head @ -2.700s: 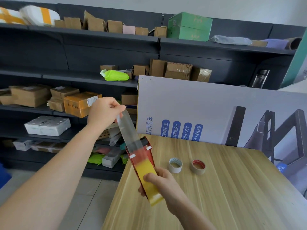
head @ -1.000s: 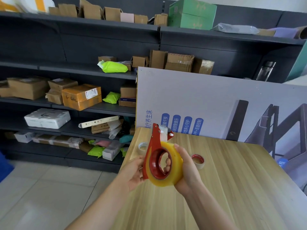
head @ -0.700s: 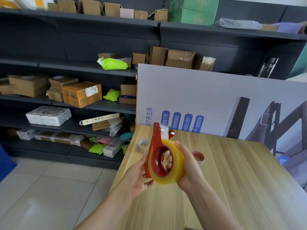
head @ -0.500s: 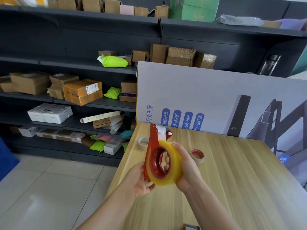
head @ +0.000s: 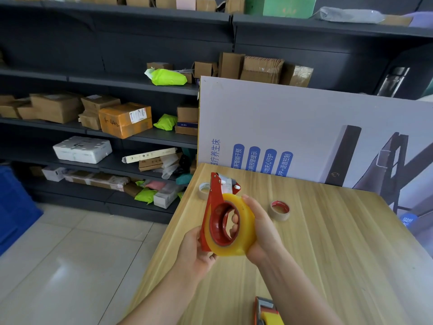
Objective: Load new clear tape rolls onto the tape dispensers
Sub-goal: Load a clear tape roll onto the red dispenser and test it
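Note:
I hold a red tape dispenser [head: 212, 207] upright above the wooden table [head: 339, 254]. A yellowish clear tape roll [head: 246, 231] sits on its red hub. My right hand [head: 263, 227] grips the roll from the right, fingers showing through the hub's hole. My left hand [head: 195, 250] grips the dispenser's lower left edge. A short tab of tape lies over the dispenser's head at the top. A second dispenser [head: 267, 311] with a yellow roll pokes in at the bottom edge of the table.
Two nearly spent tape cores lie on the table: a pale one [head: 204, 190] behind the dispenser and a red-rimmed one [head: 279, 210] to its right. A printed board [head: 304, 127] leans at the table's far edge. Dark shelves [head: 117, 134] with boxes stand beyond.
Earlier my left hand pulled a strip of tape up from the dispenser. Now both hands hold the dispenser side-on; the view has tilted down and the second dispenser has come into sight.

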